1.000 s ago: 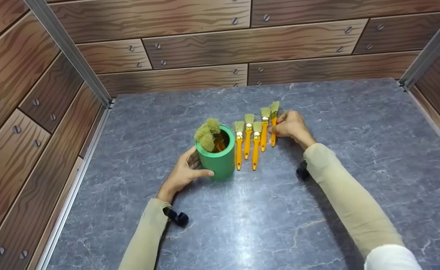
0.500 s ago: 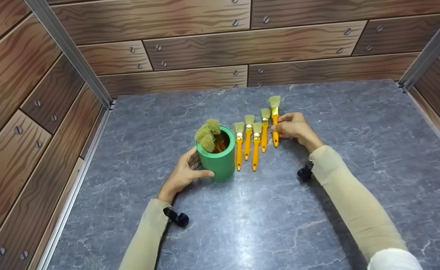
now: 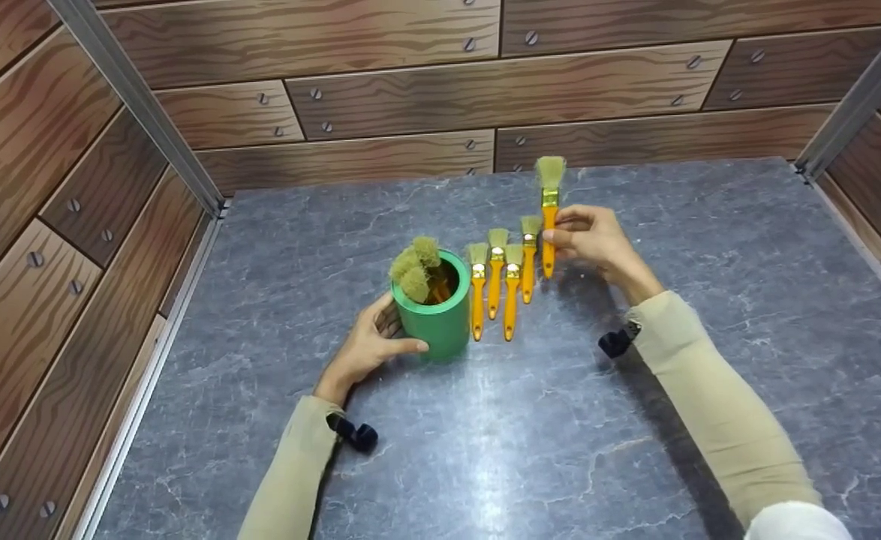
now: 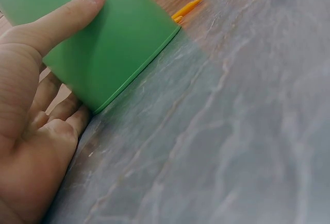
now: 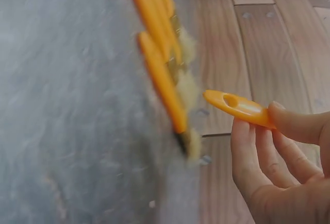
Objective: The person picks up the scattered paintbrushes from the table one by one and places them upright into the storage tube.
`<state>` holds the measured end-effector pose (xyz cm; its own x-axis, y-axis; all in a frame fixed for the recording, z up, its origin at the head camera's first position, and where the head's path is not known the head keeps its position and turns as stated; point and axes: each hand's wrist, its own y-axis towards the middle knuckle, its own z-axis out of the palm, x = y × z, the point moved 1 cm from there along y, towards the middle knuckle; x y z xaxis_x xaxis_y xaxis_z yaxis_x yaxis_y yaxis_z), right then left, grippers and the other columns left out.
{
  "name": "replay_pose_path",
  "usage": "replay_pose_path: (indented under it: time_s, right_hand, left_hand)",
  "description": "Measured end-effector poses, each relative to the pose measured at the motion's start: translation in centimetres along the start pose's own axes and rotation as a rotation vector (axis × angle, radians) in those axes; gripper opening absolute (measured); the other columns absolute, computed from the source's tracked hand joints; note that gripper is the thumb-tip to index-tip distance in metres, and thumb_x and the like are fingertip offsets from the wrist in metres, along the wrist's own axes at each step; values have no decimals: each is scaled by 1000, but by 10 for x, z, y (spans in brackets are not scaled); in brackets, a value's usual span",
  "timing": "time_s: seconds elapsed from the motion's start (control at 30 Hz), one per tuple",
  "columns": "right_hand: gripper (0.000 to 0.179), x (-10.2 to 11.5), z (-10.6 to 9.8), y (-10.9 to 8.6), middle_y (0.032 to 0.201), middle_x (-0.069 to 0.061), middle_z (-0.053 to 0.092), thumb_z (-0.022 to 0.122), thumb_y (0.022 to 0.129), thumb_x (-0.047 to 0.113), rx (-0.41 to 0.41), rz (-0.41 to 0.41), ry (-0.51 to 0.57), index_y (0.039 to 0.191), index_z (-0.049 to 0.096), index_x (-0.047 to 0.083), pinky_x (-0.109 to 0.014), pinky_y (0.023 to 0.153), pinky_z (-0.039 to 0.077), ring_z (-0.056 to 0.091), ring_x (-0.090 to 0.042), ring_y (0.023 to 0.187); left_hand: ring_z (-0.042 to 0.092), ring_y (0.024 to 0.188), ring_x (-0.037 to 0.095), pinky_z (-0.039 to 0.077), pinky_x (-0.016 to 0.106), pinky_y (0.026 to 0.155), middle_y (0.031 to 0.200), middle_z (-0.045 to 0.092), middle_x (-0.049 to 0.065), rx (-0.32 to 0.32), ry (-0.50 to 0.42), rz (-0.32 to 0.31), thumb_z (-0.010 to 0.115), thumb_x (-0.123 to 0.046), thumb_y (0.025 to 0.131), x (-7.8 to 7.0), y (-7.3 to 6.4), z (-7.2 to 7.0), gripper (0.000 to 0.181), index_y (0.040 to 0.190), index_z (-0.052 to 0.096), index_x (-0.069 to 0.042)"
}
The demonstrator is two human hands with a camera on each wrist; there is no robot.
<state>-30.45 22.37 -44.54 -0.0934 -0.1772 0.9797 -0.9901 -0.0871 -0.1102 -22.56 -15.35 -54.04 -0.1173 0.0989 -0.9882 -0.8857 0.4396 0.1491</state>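
A green cylindrical container [image 3: 437,330] stands upright on the table, with brushes inside, their bristle heads [image 3: 415,270] poking above its rim. My left hand [image 3: 369,345] grips the container's left side, thumb across the front; the left wrist view shows the thumb [image 4: 67,20] against the green wall. My right hand [image 3: 598,240] pinches the orange handle of a paintbrush [image 3: 550,217], bristles up, above the table. In the right wrist view its handle end [image 5: 237,108] sits between thumb and fingers. Several more paintbrushes [image 3: 512,300] lie between the container and my right hand.
The grey marbled table [image 3: 560,420] is bounded by wood-patterned panels [image 3: 395,97] at the back and sides. Metal posts [image 3: 148,112] stand at its rear corners. The lying brushes sit close to the container's right side.
My right hand has lifted the rightmost paintbrush off the table, raising it up and away with the bristles more upright. The left hand and the container have stayed put.
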Motion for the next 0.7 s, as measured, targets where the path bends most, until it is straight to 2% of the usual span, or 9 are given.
replay_pose_path:
  time_s: [0.23,0.37,0.47,0.6,0.7]
  right_hand:
    - [31,23,13,-12,107,-6,75,74,100,2,21,-78,34,128,66,-8,-36,88,68,76,-14,91]
    - [30,36,22,-19,106,-6,77,73,99,-1,30,-139,52,127,66,-11,-35,88,68,76,-14,93]
    - [29,45,29,-25,109,-11,77,72,100,-2,39,-174,49,126,67,-12,-34,89,68,76,-14,96]
    - [27,56,36,-33,120,-24,75,72,101,0,53,-209,25,126,69,-9,-37,93,67,76,-18,101]
    - [26,63,40,-39,121,-24,75,71,102,1,69,-242,19,126,70,-7,-37,94,67,77,-20,102]
  left_hand:
    - [43,156,23,36,34,130,165,49,5,-2,-1,-5,94,-4,81,0,0,0,102,166,39,-16]
    - [43,156,23,37,34,130,166,49,5,0,4,-8,94,-7,82,0,-1,-1,102,167,38,-17]
    - [43,156,22,37,34,130,166,48,5,7,2,-4,93,-7,83,0,-1,-1,101,167,38,-18]
    - [42,156,23,36,35,131,166,48,5,13,-9,4,92,-3,82,0,-1,0,101,167,38,-18]
    - [42,156,23,35,35,131,166,48,5,10,-9,3,92,-2,82,0,0,0,102,167,38,-18]
